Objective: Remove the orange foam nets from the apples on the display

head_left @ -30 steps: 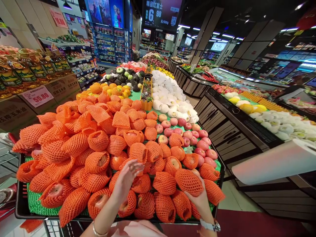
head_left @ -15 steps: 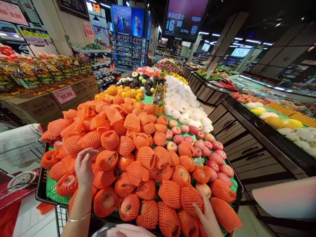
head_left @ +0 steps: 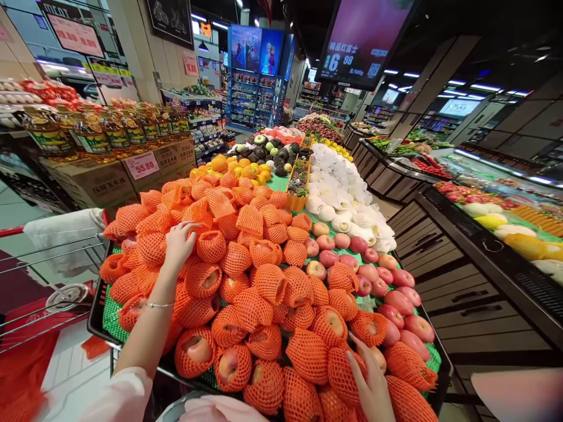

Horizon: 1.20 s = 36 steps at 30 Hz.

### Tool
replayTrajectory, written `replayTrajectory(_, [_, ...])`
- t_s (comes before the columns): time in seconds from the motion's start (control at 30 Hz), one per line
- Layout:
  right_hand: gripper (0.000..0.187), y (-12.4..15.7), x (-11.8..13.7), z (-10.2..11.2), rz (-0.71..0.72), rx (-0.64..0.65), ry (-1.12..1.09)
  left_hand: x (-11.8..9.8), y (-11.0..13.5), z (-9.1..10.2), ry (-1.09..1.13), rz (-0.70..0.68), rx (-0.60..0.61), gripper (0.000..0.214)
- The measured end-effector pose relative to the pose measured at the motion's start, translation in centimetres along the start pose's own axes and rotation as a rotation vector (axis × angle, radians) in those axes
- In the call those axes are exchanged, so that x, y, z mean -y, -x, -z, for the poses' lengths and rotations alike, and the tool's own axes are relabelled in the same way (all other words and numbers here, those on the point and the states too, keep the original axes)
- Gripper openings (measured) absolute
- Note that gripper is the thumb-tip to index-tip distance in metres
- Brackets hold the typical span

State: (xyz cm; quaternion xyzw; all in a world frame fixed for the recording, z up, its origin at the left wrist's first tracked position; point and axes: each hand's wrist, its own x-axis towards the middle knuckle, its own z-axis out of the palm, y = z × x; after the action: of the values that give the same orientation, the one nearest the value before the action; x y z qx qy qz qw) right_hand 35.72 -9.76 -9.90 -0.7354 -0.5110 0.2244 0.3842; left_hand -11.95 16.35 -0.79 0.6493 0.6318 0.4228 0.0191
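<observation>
Green mesh (head_left: 433, 356) lines a black-rimmed display bin (head_left: 445, 375) in a supermarket, under a hanging price screen (head_left: 352, 55). Oil bottles (head_left: 92, 136) stand on cardboard boxes (head_left: 108, 181) at the left, with a blue shelf unit (head_left: 251, 97) farther back. A wire shopping cart (head_left: 48, 264) with a white cloth (head_left: 65, 234) over it is beside the bin.

Orange foam-net apples (head_left: 270, 284) heap across the front and left of the bin, their stretchy diamond-weave sleeves bulging, some tapered, others gaping over rosy skin. Smooth, round bare apples (head_left: 398, 302) sit to the right, with fruit in white foam nets (head_left: 338, 179) behind them.

One netted apple (head_left: 345, 372) lies near the front edge, and the right hand (head_left: 372, 375) is at its right side, fingers and thumb spread and extended, two of them against the net rather than closed around it. At the left, the left hand (head_left: 179, 243) is over the heap, its fingers loosely bent beside an orange sleeve; whether it grips the foam, I cannot tell.
</observation>
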Motion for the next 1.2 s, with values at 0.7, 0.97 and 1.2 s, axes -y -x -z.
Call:
replayTrajectory(0.7, [0.031,0.2,7.8,-4.4,0.278,-0.107,-0.179,-5.5,8.7,2.3,1.009,0.228,-0.19,0.014])
replayTrajectory(0.97, [0.017,0.2,13.7,-7.8,0.422,-0.057,-0.409,-10.0,15.6,-2.2,1.205,0.575,0.443,0.037])
replayTrajectory(1.2, [0.004,-0.3,12.6,-9.2,0.25,-0.152,-0.603,-10.3,16.1,-2.6,0.758,0.128,0.529,0.019])
